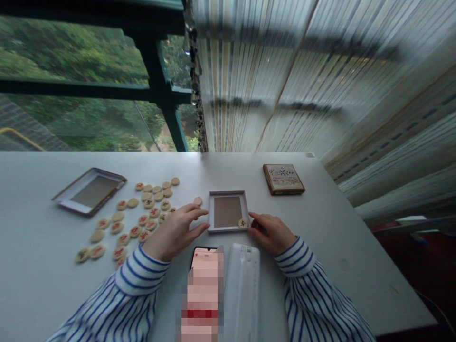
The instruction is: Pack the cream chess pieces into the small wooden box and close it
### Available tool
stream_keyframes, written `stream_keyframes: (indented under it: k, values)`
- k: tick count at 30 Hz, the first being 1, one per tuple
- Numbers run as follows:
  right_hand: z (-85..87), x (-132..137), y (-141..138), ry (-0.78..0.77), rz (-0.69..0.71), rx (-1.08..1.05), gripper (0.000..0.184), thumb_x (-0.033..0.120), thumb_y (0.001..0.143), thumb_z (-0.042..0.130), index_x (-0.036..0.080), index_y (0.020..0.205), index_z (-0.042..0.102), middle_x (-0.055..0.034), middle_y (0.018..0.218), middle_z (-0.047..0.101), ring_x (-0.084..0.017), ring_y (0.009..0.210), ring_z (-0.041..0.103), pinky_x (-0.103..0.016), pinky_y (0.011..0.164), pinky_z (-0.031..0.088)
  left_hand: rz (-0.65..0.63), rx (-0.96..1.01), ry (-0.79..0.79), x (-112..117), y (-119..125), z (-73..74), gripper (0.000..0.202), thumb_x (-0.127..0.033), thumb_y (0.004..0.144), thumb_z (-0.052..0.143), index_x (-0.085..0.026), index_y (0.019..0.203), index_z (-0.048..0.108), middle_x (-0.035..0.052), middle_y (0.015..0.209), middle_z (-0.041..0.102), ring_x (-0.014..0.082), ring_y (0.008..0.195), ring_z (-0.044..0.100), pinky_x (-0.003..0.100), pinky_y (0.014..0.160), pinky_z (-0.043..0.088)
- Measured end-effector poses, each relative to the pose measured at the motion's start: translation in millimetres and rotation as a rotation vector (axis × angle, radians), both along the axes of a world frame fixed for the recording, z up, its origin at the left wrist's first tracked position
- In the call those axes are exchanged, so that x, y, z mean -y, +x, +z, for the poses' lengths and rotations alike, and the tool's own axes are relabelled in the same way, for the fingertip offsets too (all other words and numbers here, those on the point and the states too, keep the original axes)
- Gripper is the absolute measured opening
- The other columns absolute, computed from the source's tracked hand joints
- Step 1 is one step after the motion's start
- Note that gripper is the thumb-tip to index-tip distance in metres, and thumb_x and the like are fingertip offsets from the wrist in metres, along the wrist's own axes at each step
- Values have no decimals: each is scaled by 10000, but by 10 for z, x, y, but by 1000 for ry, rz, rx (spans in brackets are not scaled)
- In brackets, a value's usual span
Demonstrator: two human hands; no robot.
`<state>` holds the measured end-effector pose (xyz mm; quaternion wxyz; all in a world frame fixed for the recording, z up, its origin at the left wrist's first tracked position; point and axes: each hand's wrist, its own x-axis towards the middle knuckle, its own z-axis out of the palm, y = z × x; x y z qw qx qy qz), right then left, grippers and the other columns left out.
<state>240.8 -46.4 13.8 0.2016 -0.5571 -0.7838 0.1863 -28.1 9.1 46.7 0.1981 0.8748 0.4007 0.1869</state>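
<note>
A shallow, square open box (211,213) with a grey-brown bottom lies in front of me. One round Chinese chess piece (242,223) with a dark character rests in its near right corner. My left hand (174,232) is by the box's left side, thumb and fingers apart, holding nothing. At the right side, my right hand (272,232) has its fingertips at the wall, thumb and forefinger apart; whether they touch it I cannot tell. Several loose Chinese chess pieces (143,220) are scattered left of and partly behind my left hand, some with red characters, others dark or plain.
An open box lid (76,209) lies at the far left. A closed box (284,179) with a printed cover is at the back right. Between my forearms are a phone (203,280) and a long white case (244,289). Window and curtain (267,85) stand behind the table (320,266).
</note>
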Motion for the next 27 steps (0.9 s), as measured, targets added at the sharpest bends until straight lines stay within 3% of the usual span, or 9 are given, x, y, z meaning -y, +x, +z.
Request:
stream_keyframes:
  k: [2, 7, 27]
  values:
    - [-4, -2, 1, 2, 3, -7, 366, 245, 781, 504, 140, 1132, 519, -65, 823, 650, -144, 698, 584, -281, 665, 459, 20, 61, 4, 87, -39, -77, 277, -320, 800, 506, -181, 1029, 579, 83, 1017, 594, 182, 926, 568, 326, 807, 470]
    - [-19, -8, 7, 3, -4, -35, 371, 239, 776, 504, 127, 1130, 520, -69, 822, 653, -144, 683, 584, -282, 660, 466, 38, 148, 4, 168, 10, -229, 273, -268, 783, 539, -167, 1035, 568, 94, 1043, 604, 187, 953, 575, 338, 824, 487]
    - [-68, -38, -7, 76, -47, -50, 366, 250, 781, 488, 111, 1117, 533, -81, 792, 650, -158, 669, 576, -289, 644, 479, 32, 232, 102, 131, 106, -396, 227, -223, 782, 533, -154, 988, 598, 98, 1011, 621, 186, 927, 598, 318, 813, 511]
